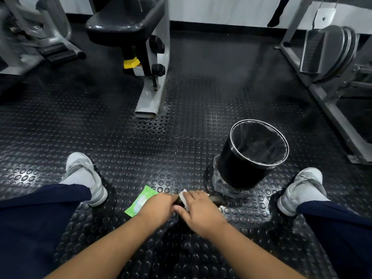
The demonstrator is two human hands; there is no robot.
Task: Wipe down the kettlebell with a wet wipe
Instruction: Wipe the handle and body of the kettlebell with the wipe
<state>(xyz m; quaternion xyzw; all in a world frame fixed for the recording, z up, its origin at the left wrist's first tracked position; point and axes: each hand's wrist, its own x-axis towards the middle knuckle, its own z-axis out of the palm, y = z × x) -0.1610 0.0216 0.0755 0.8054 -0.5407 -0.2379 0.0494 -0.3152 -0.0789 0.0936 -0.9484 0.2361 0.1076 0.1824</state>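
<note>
The dark kettlebell (216, 199) stands on the studded rubber floor between my legs, almost wholly hidden under my hands; only the right end of its handle shows. My left hand (156, 207) grips the handle's left part. My right hand (198, 210) holds a white wet wipe (183, 195) wrapped round the handle, fingers curled over it. A green wet-wipe pack (141, 200) lies on the floor just left of my left hand.
A black lined waste bin (237, 168) stands just beyond my right hand. My grey shoes (84, 174) (302, 190) flank the spot. A grey machine foot (149, 101) reaches in from ahead, and a weight-plate rack (330, 55) stands at the right.
</note>
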